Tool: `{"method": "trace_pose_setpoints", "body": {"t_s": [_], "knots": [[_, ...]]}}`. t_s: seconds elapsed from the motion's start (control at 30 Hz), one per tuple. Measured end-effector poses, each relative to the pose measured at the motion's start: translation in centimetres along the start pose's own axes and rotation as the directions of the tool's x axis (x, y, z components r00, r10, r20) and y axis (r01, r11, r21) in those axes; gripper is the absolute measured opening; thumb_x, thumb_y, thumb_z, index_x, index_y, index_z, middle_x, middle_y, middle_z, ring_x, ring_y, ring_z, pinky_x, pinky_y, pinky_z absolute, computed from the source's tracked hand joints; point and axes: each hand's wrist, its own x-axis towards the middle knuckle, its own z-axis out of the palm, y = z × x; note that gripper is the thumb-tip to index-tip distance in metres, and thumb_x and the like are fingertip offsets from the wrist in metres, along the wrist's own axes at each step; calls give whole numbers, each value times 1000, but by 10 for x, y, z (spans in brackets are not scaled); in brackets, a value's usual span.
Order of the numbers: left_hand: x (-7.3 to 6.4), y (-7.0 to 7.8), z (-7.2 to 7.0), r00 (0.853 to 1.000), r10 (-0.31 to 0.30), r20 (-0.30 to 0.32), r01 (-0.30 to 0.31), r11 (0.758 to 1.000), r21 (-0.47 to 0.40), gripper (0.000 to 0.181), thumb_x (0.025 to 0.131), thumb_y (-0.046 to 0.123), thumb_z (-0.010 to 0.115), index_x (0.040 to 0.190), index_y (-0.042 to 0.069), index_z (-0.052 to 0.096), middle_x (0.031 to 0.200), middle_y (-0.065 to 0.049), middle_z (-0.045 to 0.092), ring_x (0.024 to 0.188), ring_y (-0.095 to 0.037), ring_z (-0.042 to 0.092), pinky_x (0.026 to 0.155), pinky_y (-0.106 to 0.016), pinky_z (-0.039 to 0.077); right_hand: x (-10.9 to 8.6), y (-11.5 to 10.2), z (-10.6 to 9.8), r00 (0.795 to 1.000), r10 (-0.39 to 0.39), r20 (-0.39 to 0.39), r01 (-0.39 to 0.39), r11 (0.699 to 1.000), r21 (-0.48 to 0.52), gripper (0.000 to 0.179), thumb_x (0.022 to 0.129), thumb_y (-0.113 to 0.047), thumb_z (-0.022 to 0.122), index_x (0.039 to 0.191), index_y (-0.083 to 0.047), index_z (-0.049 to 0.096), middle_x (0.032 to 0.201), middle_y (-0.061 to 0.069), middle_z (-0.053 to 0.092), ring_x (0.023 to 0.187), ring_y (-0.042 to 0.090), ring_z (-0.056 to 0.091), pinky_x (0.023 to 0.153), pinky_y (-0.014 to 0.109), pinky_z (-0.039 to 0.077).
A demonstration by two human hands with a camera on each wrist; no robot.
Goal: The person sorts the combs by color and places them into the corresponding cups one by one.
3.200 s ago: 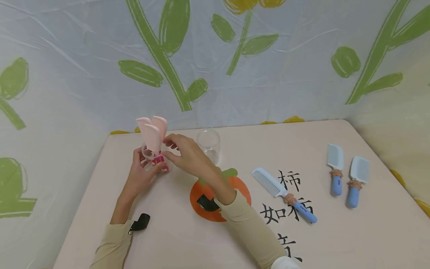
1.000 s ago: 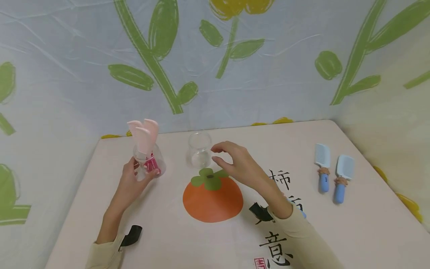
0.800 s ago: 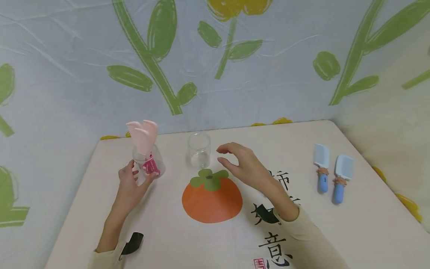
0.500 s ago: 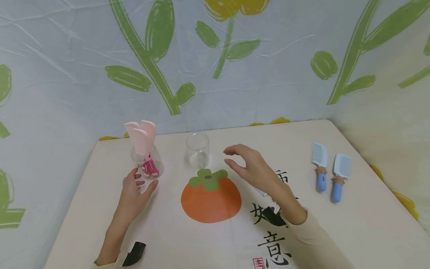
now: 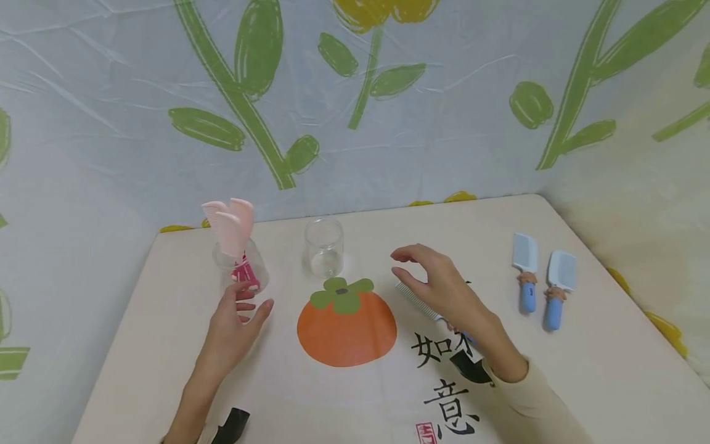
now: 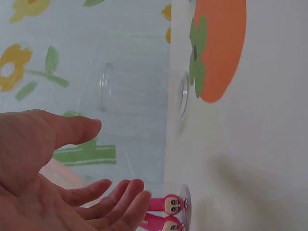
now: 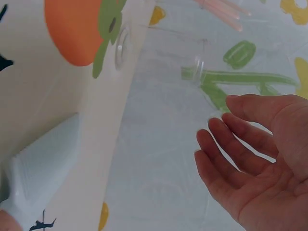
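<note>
Three pink combs (image 5: 234, 231) with dark pink handles stand heads-up in a clear glass jar (image 5: 258, 265) at the table's left. My left hand (image 5: 235, 324) hovers just in front of that jar, fingers relaxed and holding nothing. In the left wrist view the little faces on the comb handles (image 6: 171, 206) show through the glass. To the right, my right hand (image 5: 440, 280) hangs above a light blue comb (image 5: 416, 299), thumb and fingers apart with nothing between them. The forearm hides most of that comb's blue handle.
A second clear glass jar (image 5: 324, 250), with nothing in it, stands between the hands toward the back. Two more blue combs lie at the right, a narrower comb (image 5: 525, 253) and a wider comb (image 5: 562, 271). An orange persimmon print (image 5: 346, 336) marks the table cover.
My left hand has let go of the jar of pink combs and drawn back toward me. My right hand has moved right, away from the jars, to above the nearest blue comb.
</note>
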Motion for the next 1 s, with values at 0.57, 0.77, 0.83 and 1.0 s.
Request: {"method": "trace_pose_setpoints", "body": {"t_s": [0.57,0.77,0.83,1.0], "knots": [[16,11,34,998,58,18,-56,995,-82,61,98,21,72,147,0,42,136,-22,55,125,-38,55,107,-53,48,-31,19,-12,996,92,12,-91,995,-45,34,96,-9,73,128,-2,64,122,10,69,111,26,64,91,48,57],[23,13,42,995,94,16,-91,989,-117,60,97,20,73,146,0,44,138,-22,55,127,-38,55,108,-52,48,-40,25,-15,993,119,22,-118,991,-56,36,95,-6,73,130,-1,62,123,11,67,110,28,65,93,52,56],[25,13,45,994,106,15,-103,987,-126,61,97,20,73,147,0,45,139,-22,55,127,-38,55,108,-51,48,-43,26,-16,991,130,26,-128,990,-61,37,95,-7,73,130,-2,62,124,11,67,111,29,65,92,53,56],[33,13,53,989,149,-1,-147,977,-154,61,96,20,74,146,-1,46,139,-23,55,126,-39,56,108,-50,48,-48,28,-18,990,139,34,-136,987,-79,37,96,-8,73,131,-1,62,124,13,67,110,30,65,89,54,57]]}}
